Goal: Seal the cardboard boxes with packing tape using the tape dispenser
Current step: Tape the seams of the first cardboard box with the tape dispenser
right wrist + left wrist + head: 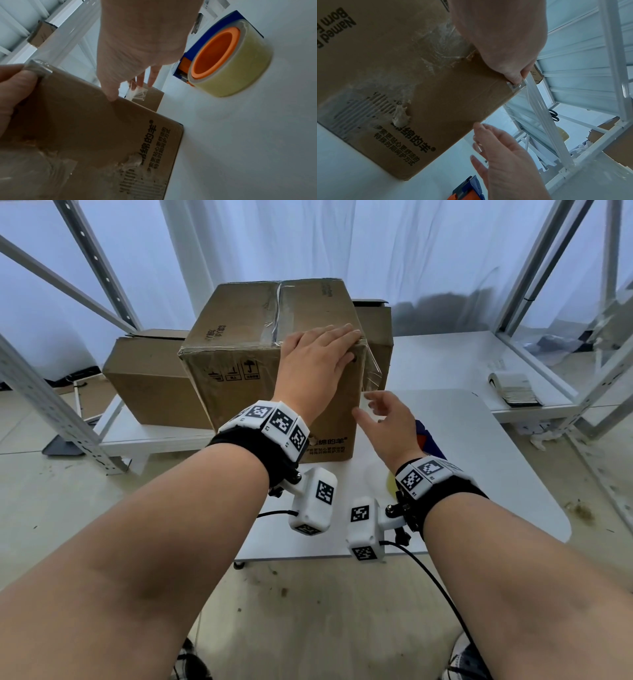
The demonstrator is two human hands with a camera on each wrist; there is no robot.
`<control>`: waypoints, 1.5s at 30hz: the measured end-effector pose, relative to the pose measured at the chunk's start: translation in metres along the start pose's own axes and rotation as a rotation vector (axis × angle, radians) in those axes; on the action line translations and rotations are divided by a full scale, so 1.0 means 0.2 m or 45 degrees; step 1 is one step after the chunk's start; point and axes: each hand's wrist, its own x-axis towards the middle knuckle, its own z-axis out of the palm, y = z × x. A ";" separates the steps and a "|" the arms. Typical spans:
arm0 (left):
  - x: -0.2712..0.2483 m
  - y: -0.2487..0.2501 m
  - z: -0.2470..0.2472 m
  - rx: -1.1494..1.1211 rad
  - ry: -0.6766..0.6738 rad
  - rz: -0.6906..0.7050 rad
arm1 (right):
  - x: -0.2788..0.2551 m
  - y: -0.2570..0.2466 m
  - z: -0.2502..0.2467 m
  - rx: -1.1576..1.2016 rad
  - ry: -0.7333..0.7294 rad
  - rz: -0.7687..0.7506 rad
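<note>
The left hand (317, 361) lies flat over the top corner of the cardboard box (239, 350), its thumb pressing clear tape (371, 371) onto the side. The right hand (388, 424) is spread and holds nothing, its fingertips near the loose tape end by the box's upright edge. That hanging end could curl and stick to itself or to the fingers, leaving wrinkles. The tape dispenser (223, 60) lies on the white table (496, 440) just right of the box, apart from both hands. There is open room to the right; another box (150, 378) stands close behind.
</note>
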 end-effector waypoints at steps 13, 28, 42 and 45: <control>0.00 -0.01 0.01 -0.012 0.013 0.001 | 0.04 -0.07 0.05 -0.407 0.104 -0.064; 0.02 -0.03 -0.03 -0.091 -0.053 0.040 | 0.05 -0.06 -0.16 -0.339 -0.147 -0.039; 0.01 -0.10 -0.05 -0.230 -0.014 0.107 | 0.26 -0.31 -0.25 -0.594 -0.294 -1.037; 0.01 -0.11 -0.04 -0.250 0.019 0.120 | 0.26 -0.29 -0.21 -0.577 -0.205 -1.062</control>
